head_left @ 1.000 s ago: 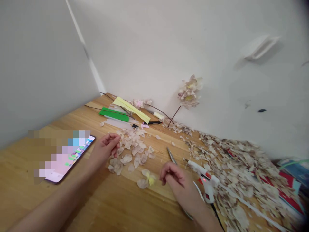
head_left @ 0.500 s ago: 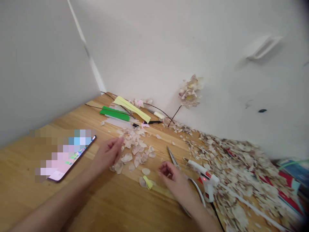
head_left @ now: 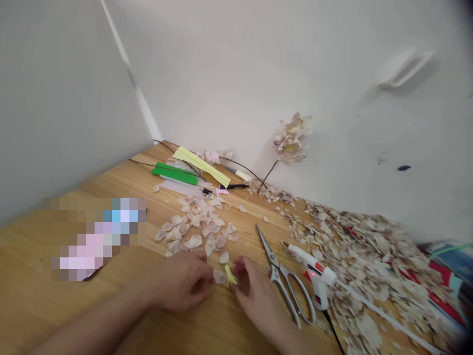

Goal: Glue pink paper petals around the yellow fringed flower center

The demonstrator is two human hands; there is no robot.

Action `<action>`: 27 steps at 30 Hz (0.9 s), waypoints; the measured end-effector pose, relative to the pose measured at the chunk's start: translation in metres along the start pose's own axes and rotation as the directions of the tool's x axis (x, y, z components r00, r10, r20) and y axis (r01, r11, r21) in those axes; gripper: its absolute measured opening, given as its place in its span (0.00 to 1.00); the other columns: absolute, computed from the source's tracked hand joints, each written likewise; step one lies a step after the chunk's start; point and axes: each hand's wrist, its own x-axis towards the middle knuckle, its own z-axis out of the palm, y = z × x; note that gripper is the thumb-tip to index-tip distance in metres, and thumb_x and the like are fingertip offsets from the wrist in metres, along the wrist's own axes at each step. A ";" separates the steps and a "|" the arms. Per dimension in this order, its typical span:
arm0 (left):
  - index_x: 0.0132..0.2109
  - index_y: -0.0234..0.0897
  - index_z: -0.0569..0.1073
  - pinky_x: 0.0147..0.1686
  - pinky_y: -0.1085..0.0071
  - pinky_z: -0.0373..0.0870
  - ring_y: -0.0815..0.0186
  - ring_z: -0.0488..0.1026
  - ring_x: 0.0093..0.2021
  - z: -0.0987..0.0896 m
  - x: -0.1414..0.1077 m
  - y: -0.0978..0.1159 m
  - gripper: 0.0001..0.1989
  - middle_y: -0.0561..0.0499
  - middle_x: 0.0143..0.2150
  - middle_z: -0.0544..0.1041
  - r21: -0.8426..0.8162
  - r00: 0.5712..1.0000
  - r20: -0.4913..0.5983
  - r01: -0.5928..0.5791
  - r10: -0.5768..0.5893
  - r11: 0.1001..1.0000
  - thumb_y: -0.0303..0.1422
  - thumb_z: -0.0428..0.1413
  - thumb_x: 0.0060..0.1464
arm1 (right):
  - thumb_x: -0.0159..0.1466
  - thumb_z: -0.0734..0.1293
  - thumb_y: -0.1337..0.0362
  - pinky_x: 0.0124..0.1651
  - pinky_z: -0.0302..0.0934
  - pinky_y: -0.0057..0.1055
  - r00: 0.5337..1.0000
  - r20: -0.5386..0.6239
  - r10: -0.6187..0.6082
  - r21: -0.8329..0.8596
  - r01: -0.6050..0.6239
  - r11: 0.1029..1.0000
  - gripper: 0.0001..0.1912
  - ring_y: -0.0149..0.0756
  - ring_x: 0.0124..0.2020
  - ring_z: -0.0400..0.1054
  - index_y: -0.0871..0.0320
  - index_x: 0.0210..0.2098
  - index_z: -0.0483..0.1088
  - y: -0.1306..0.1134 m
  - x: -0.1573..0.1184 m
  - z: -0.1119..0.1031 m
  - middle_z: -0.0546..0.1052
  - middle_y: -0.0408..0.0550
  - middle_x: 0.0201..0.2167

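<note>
Since the earlier frame, the left hand [head_left: 188,283] has come away from the loose petals [head_left: 205,222] toward the right and near side, and the right hand [head_left: 254,298] has drawn left, so the two now face each other across a small yellow piece [head_left: 229,276]. That piece is on the near, middle part of the tabletop [head_left: 148,320], frayed at its near end, with a pale petal [head_left: 219,277] just to its left. The left hand's fingers are curled in beside this petal; whether they pinch it I cannot tell. The right hand's thumb and forefinger are spread in a loose curve, their tips just beside the yellow piece on its right. Scissors [head_left: 283,276] lie just right of the right hand, points to the far side, and are now in fuller view. Further right is a white glue gun [head_left: 316,271] with a small red light lit, next to a broad heap of dried petals [head_left: 362,256]. On the far side, a green strip [head_left: 175,174] and a yellow strip [head_left: 201,166] lie left of a black pen [head_left: 236,187], and a petalled flower [head_left: 291,140] tilts on its stem before the wall. A phone [head_left: 94,246], mostly blurred out, lies at the left.
</note>
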 end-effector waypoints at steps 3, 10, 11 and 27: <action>0.23 0.38 0.69 0.25 0.74 0.58 0.66 0.67 0.27 -0.004 0.000 -0.002 0.06 0.52 0.25 0.70 0.213 0.994 0.112 -0.029 0.005 0.977 0.26 0.51 0.45 | 0.51 0.62 0.73 0.44 0.59 0.37 0.998 0.037 0.049 0.015 -0.050 0.999 0.16 0.40 0.39 0.67 0.58 0.40 0.64 0.003 -0.002 -0.009 0.73 0.49 0.36; 0.26 0.37 0.65 0.26 0.75 0.57 0.69 0.65 0.27 -0.011 0.003 -0.004 0.07 0.54 0.25 0.69 0.237 0.997 -0.058 0.071 -0.059 0.969 0.31 0.49 0.51 | 0.47 0.67 0.72 0.53 0.54 0.35 0.966 0.260 0.005 0.174 -0.052 0.983 0.26 0.38 0.49 0.63 0.53 0.46 0.63 0.004 -0.006 -0.036 0.70 0.47 0.47; 0.25 0.37 0.64 0.25 0.76 0.57 0.69 0.64 0.26 -0.012 0.004 -0.006 0.08 0.55 0.24 0.68 0.213 0.988 -0.125 0.113 -0.088 0.971 0.31 0.48 0.51 | 0.48 0.68 0.71 0.53 0.54 0.36 0.968 0.252 0.014 0.193 -0.065 0.979 0.25 0.38 0.49 0.63 0.53 0.45 0.63 0.003 -0.004 -0.040 0.70 0.46 0.46; 0.26 0.38 0.70 0.23 0.76 0.63 0.69 0.68 0.23 -0.024 0.005 -0.028 0.12 0.56 0.21 0.73 -0.260 0.684 -0.625 0.274 -0.377 0.926 0.42 0.53 0.49 | 0.50 0.62 0.73 0.41 0.55 0.33 0.922 0.293 -0.255 -0.184 0.316 0.931 0.14 0.41 0.41 0.61 0.60 0.38 0.65 -0.057 0.067 0.012 0.71 0.52 0.39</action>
